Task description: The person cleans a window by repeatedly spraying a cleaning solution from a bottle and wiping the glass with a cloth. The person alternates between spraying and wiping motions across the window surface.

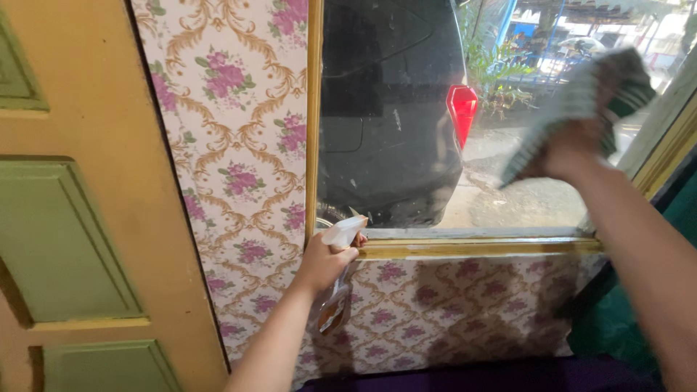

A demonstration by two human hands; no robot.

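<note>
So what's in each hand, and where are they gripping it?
The left hand grips a spray bottle around its neck; the right hand holds a bunched striped cloth against the window glass.

Both forearms are bare to the frame edge, the left hand (324, 261) and right hand (570, 149) ungloved

Left hand (324, 263) low in a closed grip, right hand (573, 149) raised, arm outstretched, fingers clenched.
</note>
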